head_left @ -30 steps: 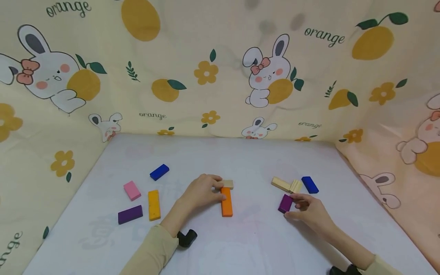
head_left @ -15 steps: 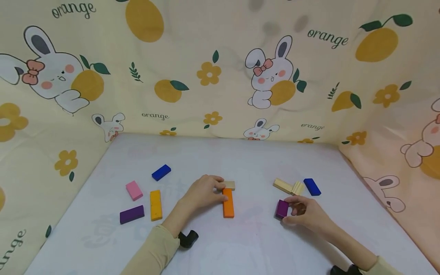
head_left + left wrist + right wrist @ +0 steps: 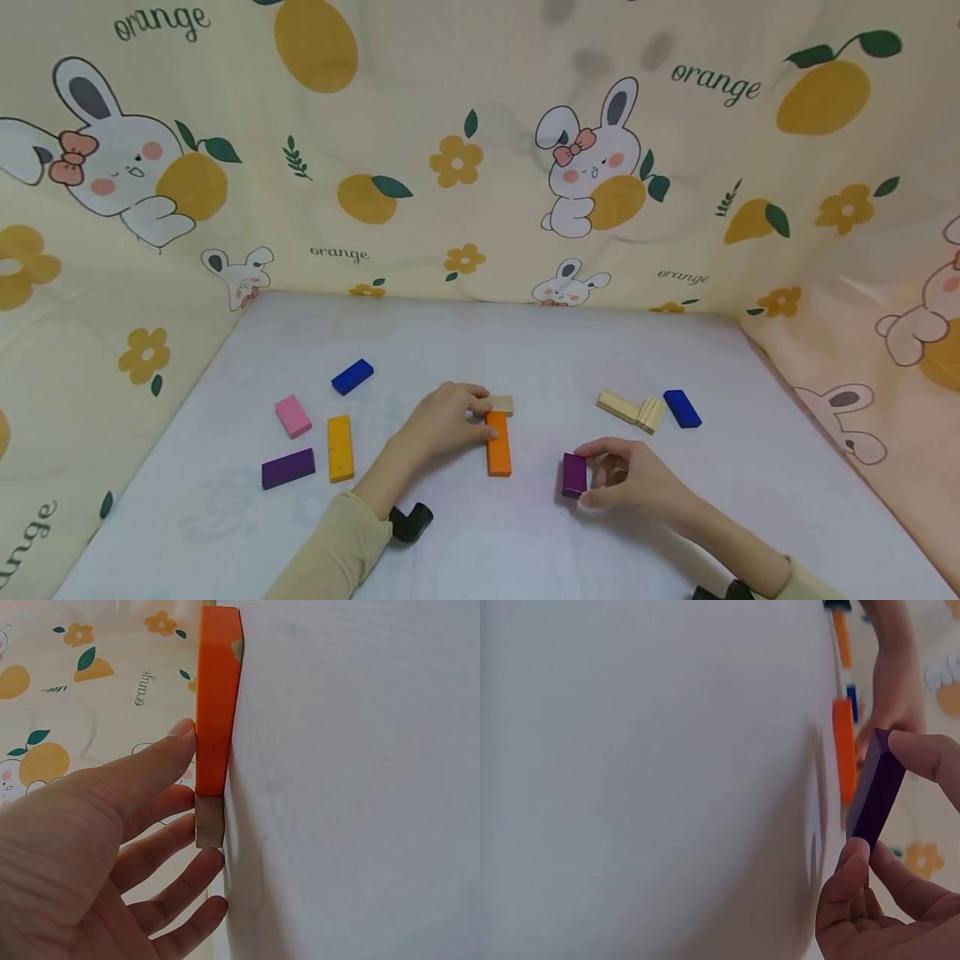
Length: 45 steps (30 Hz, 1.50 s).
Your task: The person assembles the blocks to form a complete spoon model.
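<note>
My left hand [image 3: 442,425] rests against two blocks that lie end to end. Its thumb touches the orange block [image 3: 498,450], and its fingertips meet the plain wooden block [image 3: 501,405] at the far end. In the left wrist view the fingers of that hand [image 3: 120,832] are spread and fairly straight. To the right, my right hand [image 3: 637,483] pinches a purple block [image 3: 574,476] by its ends, between thumb and fingers. The right wrist view shows this purple block [image 3: 877,791] tilted and raised off the white table.
At left lie a blue block [image 3: 352,377], a pink block [image 3: 292,416], a yellow block [image 3: 341,448] and a dark purple block [image 3: 288,468]. Plain wooden blocks [image 3: 618,407] and another blue block [image 3: 682,409] lie at right. Printed cloth [image 3: 420,100] walls the white table [image 3: 465,342].
My right hand has carried the purple block leftward and nearer to me, away from the plain wooden blocks at right. My left hand has stayed at the orange and plain wooden blocks.
</note>
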{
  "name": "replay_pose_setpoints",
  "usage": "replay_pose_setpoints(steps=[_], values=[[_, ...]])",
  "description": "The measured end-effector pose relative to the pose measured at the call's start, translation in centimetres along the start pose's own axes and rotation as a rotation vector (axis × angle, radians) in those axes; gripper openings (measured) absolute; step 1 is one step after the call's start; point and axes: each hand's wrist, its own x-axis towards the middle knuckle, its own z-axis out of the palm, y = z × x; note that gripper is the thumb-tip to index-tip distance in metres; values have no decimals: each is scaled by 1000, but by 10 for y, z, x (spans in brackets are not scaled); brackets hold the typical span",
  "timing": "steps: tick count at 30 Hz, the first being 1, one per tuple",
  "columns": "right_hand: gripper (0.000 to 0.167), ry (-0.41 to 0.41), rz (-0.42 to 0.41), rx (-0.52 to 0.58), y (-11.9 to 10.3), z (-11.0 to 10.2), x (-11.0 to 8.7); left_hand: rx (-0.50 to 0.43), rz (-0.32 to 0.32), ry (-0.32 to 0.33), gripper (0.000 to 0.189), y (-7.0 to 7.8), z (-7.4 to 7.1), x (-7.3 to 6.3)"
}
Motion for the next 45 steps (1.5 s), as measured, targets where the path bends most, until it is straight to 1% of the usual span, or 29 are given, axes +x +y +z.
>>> replay_pose_setpoints(steps=[6,10,13,18,22,26,28,35,41,45], values=[[58,-84,17,31,-17,24,3,1,-3,9,45,-2,0,1],[57,-109,16,48,-27,36,5,-3,0,6,45,-1,0,2],[56,-92,9,23,-33,45,7,-6,0,8,45,-1,-1,2],[57,-39,2,-21,-40,59,10,2,-5,8,44,0,-1,2],[57,-35,-19,-35,-46,68,9,18,13,13,43,0,-1,3],[58,-21,-29,-33,-49,71,8,31,26,15,44,-1,0,4],[58,-17,-29,-46,-51,72,8,30,23,14,44,-1,0,4],[57,-46,-50,-94,-51,75,10,24,3,8,44,0,-1,1],[57,-27,-65,-134,-47,81,12,14,1,5,44,1,-2,-1],[61,-16,-88,-157,-47,84,12,9,-11,4,44,1,-1,-1]])
